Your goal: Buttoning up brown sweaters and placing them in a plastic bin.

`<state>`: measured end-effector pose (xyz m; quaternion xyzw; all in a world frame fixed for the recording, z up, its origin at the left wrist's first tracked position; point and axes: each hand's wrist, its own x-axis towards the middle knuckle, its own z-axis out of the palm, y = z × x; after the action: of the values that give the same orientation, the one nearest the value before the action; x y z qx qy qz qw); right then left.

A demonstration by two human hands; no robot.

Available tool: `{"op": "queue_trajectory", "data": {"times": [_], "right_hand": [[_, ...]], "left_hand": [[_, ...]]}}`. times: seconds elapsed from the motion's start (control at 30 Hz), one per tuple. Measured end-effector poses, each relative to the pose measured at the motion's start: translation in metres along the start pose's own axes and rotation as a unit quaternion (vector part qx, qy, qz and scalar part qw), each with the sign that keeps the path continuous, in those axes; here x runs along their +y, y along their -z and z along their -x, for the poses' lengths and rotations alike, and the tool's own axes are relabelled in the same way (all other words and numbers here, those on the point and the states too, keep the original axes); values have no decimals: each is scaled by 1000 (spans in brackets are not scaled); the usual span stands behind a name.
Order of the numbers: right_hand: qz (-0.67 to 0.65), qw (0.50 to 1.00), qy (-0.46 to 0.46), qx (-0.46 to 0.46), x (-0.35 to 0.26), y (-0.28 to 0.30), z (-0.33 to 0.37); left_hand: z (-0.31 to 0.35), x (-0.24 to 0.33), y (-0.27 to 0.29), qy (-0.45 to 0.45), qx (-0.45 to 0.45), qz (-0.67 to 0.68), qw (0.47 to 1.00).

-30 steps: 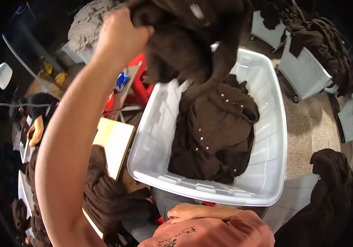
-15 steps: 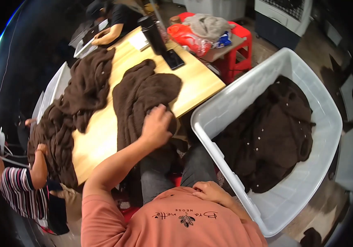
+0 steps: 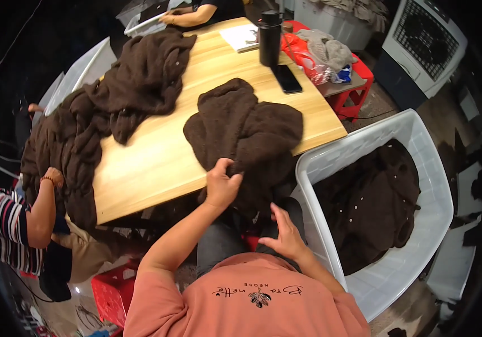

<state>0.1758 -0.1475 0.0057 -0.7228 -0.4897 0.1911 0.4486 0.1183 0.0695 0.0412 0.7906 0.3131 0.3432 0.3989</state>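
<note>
Brown garment lay partly on the tabletop;
left hand had fingers clamped on it; right hand had fingers apart.

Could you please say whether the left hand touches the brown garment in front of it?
Touching: the head view shows the left hand gripping the near part of the brown garment.

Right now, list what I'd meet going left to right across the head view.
Brown pile → left hand, holding the near edge of a garment → right hand, open → white bin.
</note>
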Motion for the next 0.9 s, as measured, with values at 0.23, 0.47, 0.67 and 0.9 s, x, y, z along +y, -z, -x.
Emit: {"op": "queue_trajectory", "data": {"times": [0.23,0.47,0.67,0.9], "right_hand": [[-353,896,-103,249,-3,-54,-63],[-599,766,-173,158,-54,44,-44],[-690,719,-85,5,-64,54,-14],[-741,658,-72,112,-66,98,10]], "left_hand": [[43,65,-8,140,-165,321,922],[29,3,60,-208,45,-65,975],[32,-24,23,-165,-12,39,985],[1,15,134,-45,215,198,955]]}}
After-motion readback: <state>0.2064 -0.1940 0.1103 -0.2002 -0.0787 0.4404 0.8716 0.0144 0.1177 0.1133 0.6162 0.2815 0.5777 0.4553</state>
